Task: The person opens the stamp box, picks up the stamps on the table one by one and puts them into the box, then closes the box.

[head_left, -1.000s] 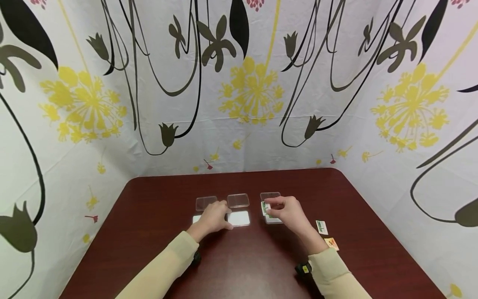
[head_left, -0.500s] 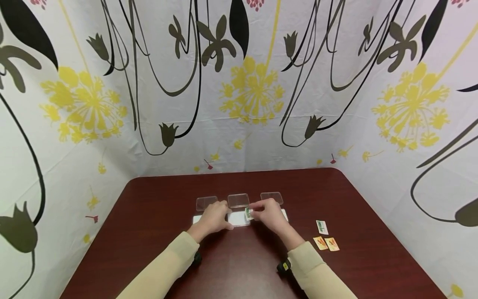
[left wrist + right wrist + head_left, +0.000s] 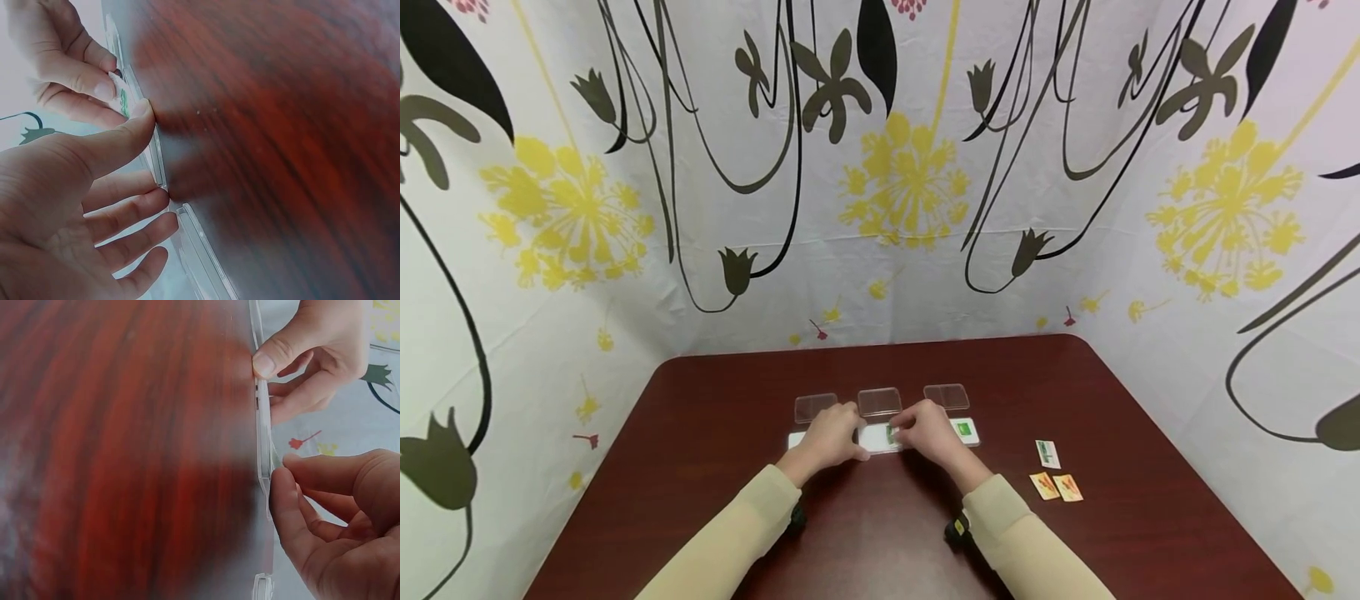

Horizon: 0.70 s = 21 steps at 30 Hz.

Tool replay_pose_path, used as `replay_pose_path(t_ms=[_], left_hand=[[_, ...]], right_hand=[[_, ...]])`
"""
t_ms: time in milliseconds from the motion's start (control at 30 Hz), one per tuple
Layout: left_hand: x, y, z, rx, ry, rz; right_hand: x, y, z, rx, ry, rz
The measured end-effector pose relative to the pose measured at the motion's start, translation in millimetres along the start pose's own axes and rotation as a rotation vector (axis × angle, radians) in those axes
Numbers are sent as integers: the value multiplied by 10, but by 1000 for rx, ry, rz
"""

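My left hand (image 3: 829, 435) holds the middle of three flat white cases (image 3: 871, 436) at its left end, thumb on the near edge and fingers behind. My right hand (image 3: 928, 429) pinches a small white card with green print (image 3: 891, 433) over the right part of that case. In the left wrist view the card (image 3: 124, 97) tilts against the case, close to the left thumb. The right case (image 3: 966, 431) bears a green patch. Most of the left case (image 3: 795, 438) is hidden behind my left hand.
Three clear plastic lids, left (image 3: 815, 407), middle (image 3: 879, 402) and right (image 3: 946, 397), lie behind the cases. To the right lie a green-and-white card (image 3: 1047, 454) and two orange cards (image 3: 1043, 486). Patterned cloth (image 3: 895, 292) surrounds the dark wooden table (image 3: 880, 533).
My right hand has moved left with the green-printed card, from the right case to the middle one. The right case's green patch and a second orange card now show. My left hand stays put.
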<state>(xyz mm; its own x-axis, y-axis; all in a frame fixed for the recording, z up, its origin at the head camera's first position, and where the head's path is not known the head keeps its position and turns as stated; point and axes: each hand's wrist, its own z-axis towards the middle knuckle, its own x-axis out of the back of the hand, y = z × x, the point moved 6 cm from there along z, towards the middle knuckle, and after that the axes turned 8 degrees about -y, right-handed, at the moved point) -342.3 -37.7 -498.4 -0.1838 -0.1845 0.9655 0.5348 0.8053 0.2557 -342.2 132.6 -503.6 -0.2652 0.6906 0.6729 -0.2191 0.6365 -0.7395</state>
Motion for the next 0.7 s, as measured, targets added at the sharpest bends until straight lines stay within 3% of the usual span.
replay_pose_path(t_ms=[500, 700], left_hand=[[-5, -9, -6, -2, -2, 16], [3, -6, -1, -6, 5, 31]], right_hand=[[-13, -84, 71, 34, 30, -129], [-39, -97, 74, 8, 22, -176]])
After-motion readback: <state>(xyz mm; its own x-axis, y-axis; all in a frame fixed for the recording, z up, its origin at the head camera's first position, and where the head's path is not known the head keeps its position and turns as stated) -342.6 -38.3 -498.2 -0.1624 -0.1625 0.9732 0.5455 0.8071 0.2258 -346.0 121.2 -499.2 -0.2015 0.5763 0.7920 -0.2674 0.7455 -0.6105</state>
